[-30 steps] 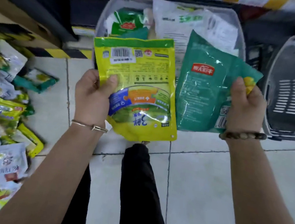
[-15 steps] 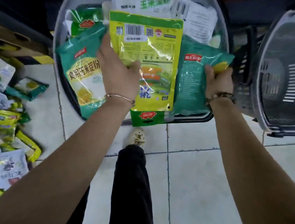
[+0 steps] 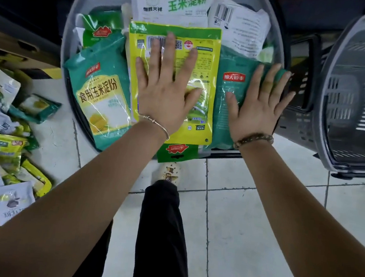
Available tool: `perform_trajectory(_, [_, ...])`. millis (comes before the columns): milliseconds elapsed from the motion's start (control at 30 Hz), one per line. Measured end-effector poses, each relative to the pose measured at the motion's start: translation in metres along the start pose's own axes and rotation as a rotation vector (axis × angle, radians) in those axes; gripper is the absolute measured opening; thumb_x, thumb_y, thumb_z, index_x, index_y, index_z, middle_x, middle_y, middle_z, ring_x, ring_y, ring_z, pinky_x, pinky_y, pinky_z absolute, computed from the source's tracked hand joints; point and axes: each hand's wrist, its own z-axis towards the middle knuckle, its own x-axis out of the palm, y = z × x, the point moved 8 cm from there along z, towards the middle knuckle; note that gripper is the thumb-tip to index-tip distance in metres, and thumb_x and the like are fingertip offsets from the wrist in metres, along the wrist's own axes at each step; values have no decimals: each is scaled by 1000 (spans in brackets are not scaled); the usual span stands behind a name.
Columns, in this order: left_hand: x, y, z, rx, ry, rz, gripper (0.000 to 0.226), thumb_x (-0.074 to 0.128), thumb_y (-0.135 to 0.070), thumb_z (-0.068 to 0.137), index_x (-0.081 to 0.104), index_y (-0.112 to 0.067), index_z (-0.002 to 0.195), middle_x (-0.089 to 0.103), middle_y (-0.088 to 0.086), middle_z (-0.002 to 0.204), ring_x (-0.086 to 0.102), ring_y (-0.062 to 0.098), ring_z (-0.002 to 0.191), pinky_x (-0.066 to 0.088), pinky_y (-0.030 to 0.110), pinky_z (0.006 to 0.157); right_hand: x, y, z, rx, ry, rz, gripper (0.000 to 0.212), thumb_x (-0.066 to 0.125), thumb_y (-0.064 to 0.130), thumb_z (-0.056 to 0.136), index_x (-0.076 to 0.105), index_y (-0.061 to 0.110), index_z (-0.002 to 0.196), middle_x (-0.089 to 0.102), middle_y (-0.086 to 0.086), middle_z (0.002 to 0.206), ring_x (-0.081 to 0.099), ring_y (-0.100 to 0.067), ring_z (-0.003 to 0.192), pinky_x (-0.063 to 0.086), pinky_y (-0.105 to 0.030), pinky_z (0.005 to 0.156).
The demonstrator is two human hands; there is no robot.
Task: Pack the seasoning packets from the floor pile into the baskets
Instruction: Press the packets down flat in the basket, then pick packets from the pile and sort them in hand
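Atop the basket point(image 3: 66, 32), left hand point(image 3: 166, 95) flattens the released yellow packet point(image 3: 205, 72), right hand point(image 3: 256, 108) the green packet point(image 3: 232, 80), fingers point(image 3: 170, 44) straight.

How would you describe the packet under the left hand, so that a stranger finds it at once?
Look into the full grey basket at the top middle. The yellow packet lies flat in its centre, under the left hand. Its neighbours are teal or white; only it is yellow with a green top strip.
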Motion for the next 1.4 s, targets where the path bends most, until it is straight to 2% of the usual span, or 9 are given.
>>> perform_trajectory(200, [7, 0, 3, 1, -6, 54, 64, 27, -56, 93, 17, -26, 149, 15, 19, 155, 12, 40, 142, 8, 58, 111, 16, 5, -2, -59, 87, 60, 75, 18, 57, 91, 3, 12, 150, -2, -21, 155, -2, -34, 144, 2, -47, 116])
perform_trajectory(500, [10, -2, 9, -7, 53, 57, 65, 22, -55, 93, 8, -26, 150, 9, 18, 156, 6, 39, 143, 2, 58, 111, 27, 2, 9, -10, 183, 15, 73, 16, 57, 91, -7, 19, 149, -11, -14, 156, -10, -31, 144, -6, -50, 113])
perform_trajectory(633, [7, -2, 8, 5, 126, 24, 65, 24, -53, 94, 3, -28, 150, -2, 16, 157, -4, 36, 144, -5, 56, 111, 31, -3, 14, -3, 374, 2, 74, 18, 62, 91, -15, 27, 147, -22, -6, 155, -15, -25, 143, -8, -48, 113])
perform_trajectory(700, [1, -2, 9, 31, 152, -38, 65, 33, -48, 94, 7, -28, 150, -5, 14, 157, -7, 34, 144, -5, 55, 112, 23, -5, 16, 25, 479, 25, 76, 26, 64, 90, -11, 30, 148, -19, -4, 156, -11, -24, 144, -5, -45, 114])
perform_trajectory(800, [-17, 9, 4, 13, 122, -162, 60, 45, -35, 92, 24, -24, 147, -1, 11, 158, -3, 28, 145, -2, 51, 114, -3, 11, 11, 53, 463, 176, 73, 43, 50, 92, 4, 28, 150, -1, -5, 158, 3, -25, 145, 8, -44, 118])
perform_trajectory(1067, [-53, 122, -52, -291, 15, -518, 48, 57, -19, 84, 50, -16, 131, 35, 10, 147, 38, 28, 132, 25, 44, 109, -51, 148, -29, -166, 224, 332, 63, 57, 23, 89, 30, 14, 145, 26, -14, 152, 26, -28, 139, 25, -38, 112])
perform_trajectory(1167, [-55, 186, -88, -419, -22, -584, 48, 58, -17, 83, 51, -16, 130, 41, 10, 143, 43, 28, 128, 30, 42, 106, -40, 222, -56, -318, 260, 338, 55, 58, 19, 88, 40, 11, 140, 34, -15, 148, 33, -29, 136, 30, -37, 109])
perform_trajectory(1300, [-51, 280, -146, -598, -85, -686, 45, 58, -16, 85, 52, -13, 129, 41, 14, 142, 43, 28, 128, 34, 46, 105, -2, 316, -94, -467, 370, 247, 55, 57, 25, 90, 39, 14, 141, 34, -12, 148, 31, -26, 137, 24, -31, 108])
perform_trajectory(1400, [-47, 350, -195, -728, -111, -693, 46, 59, -17, 85, 50, -14, 130, 37, 13, 144, 39, 27, 131, 34, 45, 105, 28, 382, -126, -538, 468, 221, 56, 57, 27, 89, 39, 15, 141, 34, -11, 148, 33, -28, 135, 29, -39, 111])
